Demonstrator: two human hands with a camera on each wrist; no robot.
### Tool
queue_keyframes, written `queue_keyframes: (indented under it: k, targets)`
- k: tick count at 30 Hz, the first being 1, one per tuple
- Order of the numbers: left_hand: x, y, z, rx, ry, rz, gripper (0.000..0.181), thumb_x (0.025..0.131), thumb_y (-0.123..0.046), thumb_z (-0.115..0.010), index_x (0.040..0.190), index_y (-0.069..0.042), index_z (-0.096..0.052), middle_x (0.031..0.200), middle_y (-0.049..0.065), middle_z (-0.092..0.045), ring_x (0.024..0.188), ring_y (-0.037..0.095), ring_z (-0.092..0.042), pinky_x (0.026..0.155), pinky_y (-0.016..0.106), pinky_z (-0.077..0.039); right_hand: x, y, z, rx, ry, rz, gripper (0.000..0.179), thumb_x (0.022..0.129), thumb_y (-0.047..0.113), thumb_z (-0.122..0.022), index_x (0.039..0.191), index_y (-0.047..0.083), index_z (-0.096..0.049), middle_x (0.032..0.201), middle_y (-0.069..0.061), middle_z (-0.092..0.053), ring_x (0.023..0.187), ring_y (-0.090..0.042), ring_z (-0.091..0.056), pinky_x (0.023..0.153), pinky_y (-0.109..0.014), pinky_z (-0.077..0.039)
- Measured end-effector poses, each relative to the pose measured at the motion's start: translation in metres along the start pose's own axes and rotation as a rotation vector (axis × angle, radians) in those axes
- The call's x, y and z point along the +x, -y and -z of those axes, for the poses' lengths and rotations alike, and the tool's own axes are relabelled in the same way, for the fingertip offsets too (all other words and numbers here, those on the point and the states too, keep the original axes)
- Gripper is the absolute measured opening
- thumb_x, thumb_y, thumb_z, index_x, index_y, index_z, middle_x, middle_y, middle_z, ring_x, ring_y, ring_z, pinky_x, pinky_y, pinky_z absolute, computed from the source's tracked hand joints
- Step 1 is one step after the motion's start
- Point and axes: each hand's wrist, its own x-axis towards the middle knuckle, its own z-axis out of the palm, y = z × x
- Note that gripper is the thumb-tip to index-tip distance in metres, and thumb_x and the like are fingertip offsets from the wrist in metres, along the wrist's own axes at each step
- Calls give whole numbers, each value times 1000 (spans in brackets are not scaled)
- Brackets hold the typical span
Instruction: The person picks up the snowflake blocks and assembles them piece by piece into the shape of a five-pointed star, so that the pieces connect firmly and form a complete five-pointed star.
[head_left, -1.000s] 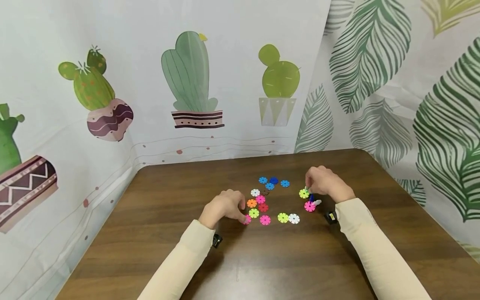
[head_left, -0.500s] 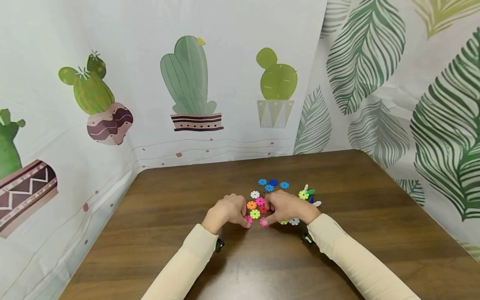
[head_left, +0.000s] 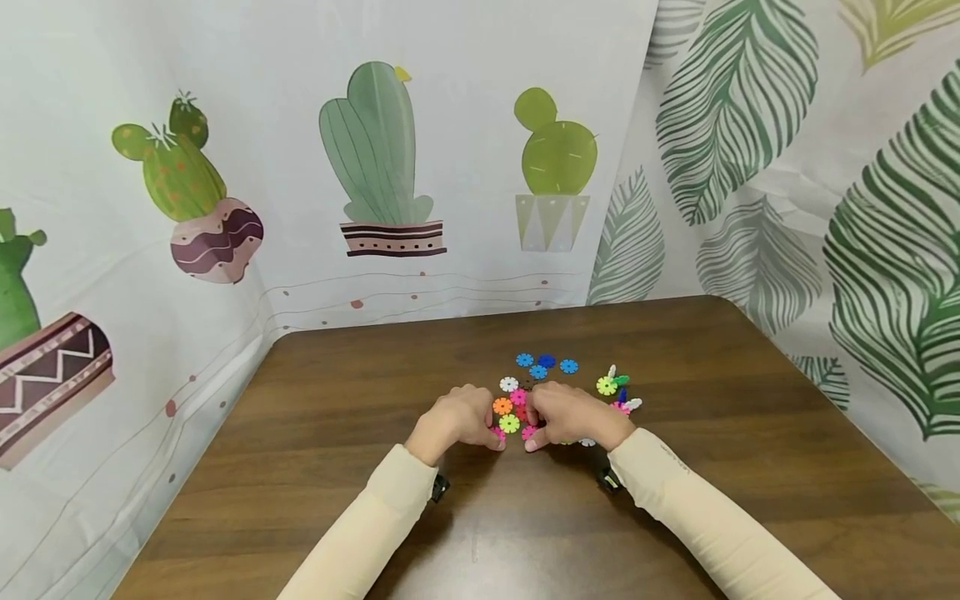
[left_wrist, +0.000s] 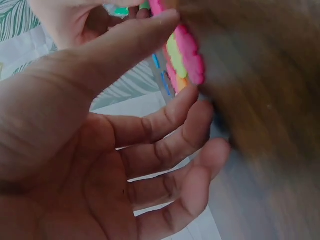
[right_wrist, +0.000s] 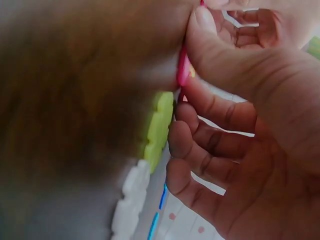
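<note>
Two pink notched plastic discs lie flat near the front of a cluster on the table. My left hand (head_left: 459,421) is at the left pink disc (left_wrist: 189,55), its thumb and index finger at opposite edges; the other fingers are loosely bent. On the right, my right hand (head_left: 573,415) pinches the other pink disc (right_wrist: 184,67) between thumb and index finger. The hands are close together, a small gap between the thumbs. Just behind the thumbs are a yellow-green disc (head_left: 509,423) and an orange disc (head_left: 502,406). A red disc (head_left: 521,412) is partly hidden by the right fingers.
Blue discs (head_left: 537,372) and a white disc (head_left: 508,384) lie farther back. A joined group of discs, with a yellow-green one (head_left: 607,386) and upright white and green ones, sits to the right. Beside the right hand are another yellow-green disc (right_wrist: 159,130) and white disc (right_wrist: 131,197).
My right hand has left the joined group at the right and come left to the pink disc. The left hand has stayed by its pink disc, shifting slightly right.
</note>
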Motion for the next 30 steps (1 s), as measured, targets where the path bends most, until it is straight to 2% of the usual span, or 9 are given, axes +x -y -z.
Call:
queue_keyframes:
  k: [3, 4, 7, 11, 14, 20, 22, 25, 30]
  targets:
    - [1, -1, 0, -8, -3, -7, 37, 83, -40, -94, 75, -16, -66, 77, -5, -62, 74, 15, -55, 64, 32, -48, 1, 0, 0, 35, -2, 16, 32, 85, 30, -92, 83, 18, -63, 77, 5, -59, 74, -12, -51, 64, -28, -43]
    - [6, 1, -3, -10, 1, -12, 36, 83, -40, -94, 74, -18, -67, 77, -6, -62, 73, 14, -55, 66, 34, -50, 1, 0, 1, 57, -4, 30, 31, 85, 28, -92, 83, 17, -62, 76, 5, -58, 72, -12, -50, 63, -27, -42]
    - [6, 1, -4, -20, 7, -31, 32, 84, -37, -93, 75, -18, -69, 81, -5, -65, 77, 15, -57, 71, 36, -53, 2, -3, 4, 128, -28, 89, 31, 86, 21, -91, 83, 15, -61, 72, 6, -56, 67, -9, -49, 62, -24, -41]
    - [5, 0, -2, -24, 3, -106, 26, 85, -30, -93, 81, -15, -71, 82, -4, -65, 79, 14, -57, 70, 29, -50, 3, -11, 9, 195, -102, 140, 26, 88, 13, -89, 85, 12, -63, 74, 7, -62, 69, -6, -53, 65, -22, -46]
    - [11, 5, -1, -54, -21, -195, 23, 86, -22, -92, 86, -14, -70, 80, -4, -64, 76, 11, -55, 69, 25, -48, 3, -13, 16, 244, -184, 150, 20, 90, 7, -86, 89, 13, -67, 78, 6, -71, 75, -6, -62, 71, -24, -53]
    - [15, 20, 9, -283, -68, -343, 13, 89, -7, -84, 92, -9, -72, 71, 1, -72, 63, 5, -61, 61, 20, -47, -6, -8, 39, 389, -347, 181, 14, 93, 6, -83, 96, 14, -72, 85, 1, -77, 80, -10, -70, 77, -28, -58]
    - [13, 24, 14, -371, -101, -353, 11, 89, -5, -82, 94, -9, -72, 73, 1, -74, 63, 6, -65, 60, 21, -50, -9, -6, 47, 430, -394, 179, 13, 94, 6, -82, 100, 13, -74, 88, -1, -78, 81, -13, -71, 77, -28, -58]
    - [7, 28, 26, -499, -185, -354, 9, 91, -6, -81, 95, -10, -74, 79, 2, -76, 69, 12, -69, 64, 24, -54, -15, -3, 58, 473, -472, 161, 13, 94, 6, -81, 104, 12, -76, 92, -4, -80, 84, -19, -74, 76, -26, -57]
    - [-6, 29, 46, -785, -311, -356, 8, 94, -8, -79, 102, -11, -79, 91, 8, -79, 81, 26, -76, 71, 28, -59, -28, 1, 73, 518, -623, 136, 14, 94, 11, -83, 108, 11, -79, 97, -8, -81, 83, -28, -74, 69, -23, -57]
